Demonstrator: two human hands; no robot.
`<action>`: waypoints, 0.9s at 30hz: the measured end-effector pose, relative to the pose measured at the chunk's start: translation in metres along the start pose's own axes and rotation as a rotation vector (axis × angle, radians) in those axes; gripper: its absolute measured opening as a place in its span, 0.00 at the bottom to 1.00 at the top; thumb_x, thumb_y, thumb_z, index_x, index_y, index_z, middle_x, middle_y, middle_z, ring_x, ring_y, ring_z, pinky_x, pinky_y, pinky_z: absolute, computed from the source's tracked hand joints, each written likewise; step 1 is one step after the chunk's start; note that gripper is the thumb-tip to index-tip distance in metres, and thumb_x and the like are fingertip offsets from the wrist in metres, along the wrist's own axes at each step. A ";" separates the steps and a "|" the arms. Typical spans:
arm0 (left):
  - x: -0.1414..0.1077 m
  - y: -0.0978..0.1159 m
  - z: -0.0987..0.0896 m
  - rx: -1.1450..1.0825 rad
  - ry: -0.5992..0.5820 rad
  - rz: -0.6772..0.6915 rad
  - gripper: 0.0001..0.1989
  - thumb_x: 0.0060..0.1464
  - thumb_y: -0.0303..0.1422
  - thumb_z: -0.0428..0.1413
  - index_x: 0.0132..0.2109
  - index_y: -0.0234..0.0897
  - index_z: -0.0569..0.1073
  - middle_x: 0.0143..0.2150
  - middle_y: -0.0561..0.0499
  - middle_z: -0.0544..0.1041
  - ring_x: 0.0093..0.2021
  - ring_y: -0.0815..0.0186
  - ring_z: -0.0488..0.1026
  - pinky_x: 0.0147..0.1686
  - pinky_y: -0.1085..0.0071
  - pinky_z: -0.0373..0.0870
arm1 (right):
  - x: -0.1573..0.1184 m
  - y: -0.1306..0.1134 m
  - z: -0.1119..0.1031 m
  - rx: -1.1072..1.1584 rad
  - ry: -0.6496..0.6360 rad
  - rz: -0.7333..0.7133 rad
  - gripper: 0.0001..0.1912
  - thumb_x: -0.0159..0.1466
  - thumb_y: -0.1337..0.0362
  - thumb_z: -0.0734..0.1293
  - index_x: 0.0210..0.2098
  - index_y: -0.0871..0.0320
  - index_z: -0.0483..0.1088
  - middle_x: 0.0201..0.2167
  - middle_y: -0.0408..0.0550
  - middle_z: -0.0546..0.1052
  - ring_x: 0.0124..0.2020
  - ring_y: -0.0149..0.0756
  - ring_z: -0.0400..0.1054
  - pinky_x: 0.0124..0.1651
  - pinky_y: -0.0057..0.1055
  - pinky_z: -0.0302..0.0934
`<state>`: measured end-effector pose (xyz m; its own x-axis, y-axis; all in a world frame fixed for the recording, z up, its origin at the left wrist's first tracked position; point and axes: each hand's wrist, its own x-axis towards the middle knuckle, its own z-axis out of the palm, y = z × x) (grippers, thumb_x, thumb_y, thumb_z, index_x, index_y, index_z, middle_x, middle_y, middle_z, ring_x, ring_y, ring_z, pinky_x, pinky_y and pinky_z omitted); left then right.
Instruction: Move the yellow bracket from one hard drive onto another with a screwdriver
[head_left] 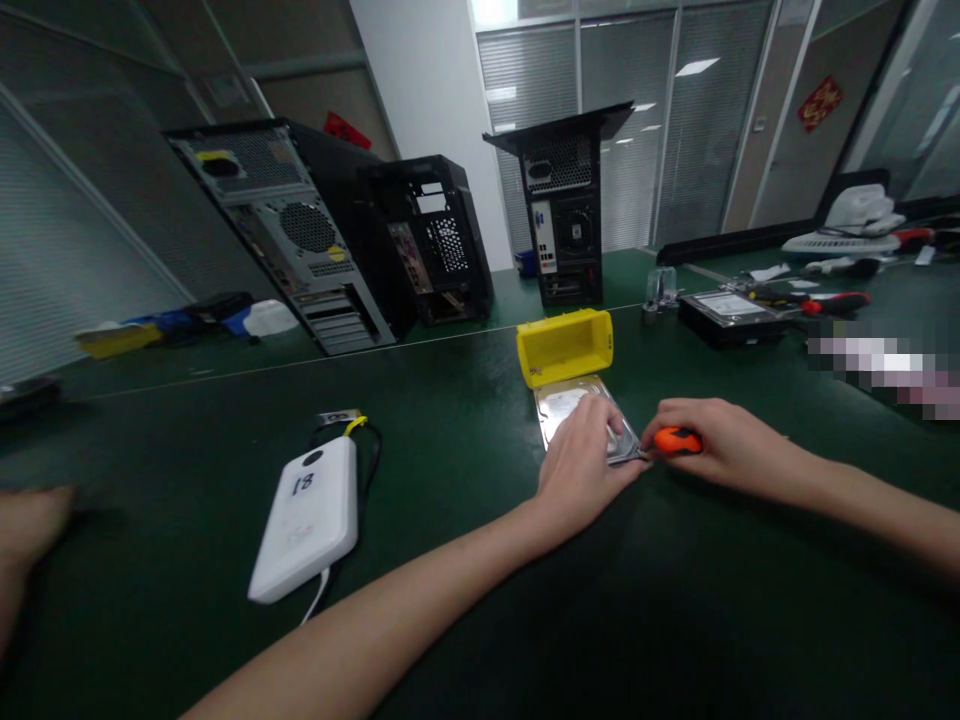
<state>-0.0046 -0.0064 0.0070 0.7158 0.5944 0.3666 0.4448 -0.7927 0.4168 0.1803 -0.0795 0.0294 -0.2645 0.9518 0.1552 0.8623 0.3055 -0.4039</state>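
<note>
On our green table (450, 430), our left hand (581, 460) grips a drive (559, 402); our right hand (709, 445), a screwdriver (677, 440); blinds (626, 120) hang behind.

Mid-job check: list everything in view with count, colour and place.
Flat rectangular metal hard drive: 1, silver, under left hand
Plastic-handled tool: 1, orange and black, in right hand
Open plastic box: 1, yellow, behind hard drive
Rectangular device marked 18: 1, white, left of hard drive
Upright computer cases: 3, mostly black, rear
Boxy drive-like unit: 1, black and silver, right rear
Small plastic container: 1, clear, beside that unit
Mixed bundle: count unclear, blue, yellow and white, left rear
Red-handled tools: count unclear, red and black, far right
Broad table: 1, dark green, beneath
Another person's hand: 1, bare, left edge
Left hand: 1, bare, on hard drive
Right hand: 1, bare, beside hard drive
</note>
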 end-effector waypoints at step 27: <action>0.000 0.001 0.000 0.055 -0.033 0.037 0.14 0.49 0.37 0.58 0.38 0.39 0.61 0.39 0.52 0.67 0.38 0.64 0.64 0.32 0.70 0.59 | -0.004 0.000 -0.005 -0.336 -0.009 -0.258 0.13 0.58 0.69 0.62 0.42 0.56 0.70 0.38 0.47 0.72 0.30 0.31 0.66 0.30 0.27 0.53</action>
<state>-0.0044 -0.0072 0.0078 0.7490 0.5608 0.3529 0.4460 -0.8206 0.3573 0.1840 -0.0831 0.0336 -0.4928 0.8458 0.2043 0.8597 0.5096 -0.0361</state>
